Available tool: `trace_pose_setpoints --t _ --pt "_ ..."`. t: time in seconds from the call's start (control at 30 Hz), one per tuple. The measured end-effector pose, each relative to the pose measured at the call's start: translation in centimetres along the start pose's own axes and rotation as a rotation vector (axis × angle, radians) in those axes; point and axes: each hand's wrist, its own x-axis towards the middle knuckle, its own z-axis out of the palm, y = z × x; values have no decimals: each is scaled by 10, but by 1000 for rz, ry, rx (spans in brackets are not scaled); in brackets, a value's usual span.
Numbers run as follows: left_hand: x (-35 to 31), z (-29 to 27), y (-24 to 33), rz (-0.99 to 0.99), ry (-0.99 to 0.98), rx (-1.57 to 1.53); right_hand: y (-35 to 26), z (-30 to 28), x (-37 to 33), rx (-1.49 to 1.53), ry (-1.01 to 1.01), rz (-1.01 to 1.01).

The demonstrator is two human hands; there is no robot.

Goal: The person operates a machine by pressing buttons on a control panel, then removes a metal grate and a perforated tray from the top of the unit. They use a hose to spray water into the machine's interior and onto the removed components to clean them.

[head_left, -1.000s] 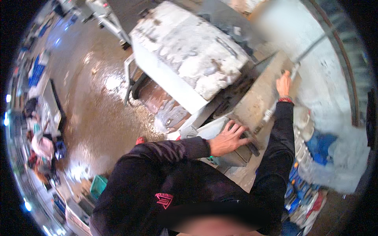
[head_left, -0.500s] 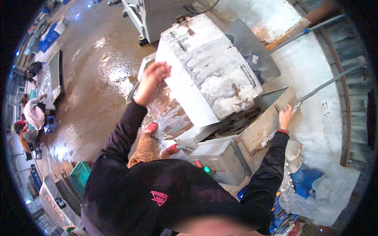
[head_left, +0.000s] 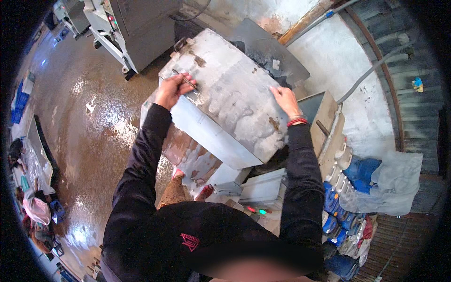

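Note:
A large machine cover (head_left: pixel 225 89), off-white with worn, stained patches, lies at a tilt in front of me. My left hand (head_left: pixel 174 90) is closed round a thin bar handle (head_left: pixel 184 79) near the cover's left edge. At the opposite edge, my right hand (head_left: pixel 285 102) is closed where the cover's second handle sits; the hand hides that handle. Below the cover's near end is a dark opening (head_left: pixel 276 162) of the metal machine housing (head_left: pixel 324 115). My right forearm partly covers the grey control box (head_left: pixel 263 185), which has a red and a green light.
A grey machine (head_left: pixel 143 33) stands beyond the cover on the left. Wet brown floor (head_left: pixel 89 122) stretches leftward, with people (head_left: pixel 35 207) at its far side. Blue containers (head_left: pixel 333 197) and clear plastic sheeting (head_left: pixel 390 188) are at right. A grey pipe (head_left: pixel 361 77) runs along the wall.
My left hand has come down from the air onto the cover's left handle. The right hand has left the bar on the housing and moved to the cover's right edge. My view has shifted right.

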Motion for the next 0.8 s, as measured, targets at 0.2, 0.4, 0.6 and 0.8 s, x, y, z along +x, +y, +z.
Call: trace_pose_setpoints --t 0.2,0.4,0.6,0.8 --pt "2 15 -3 73 -10 -18 37 13 8 31 -44 36" --pt "-39 76 61 215 -227 358 33 -45 -19 -241 680 -580" --pt "-62 91 135 545 -529 121 -82 -159 -93 -103 506 -39" --pt "-126 163 82 541 -873 -63 -119 -196 -309 -136 673 469"
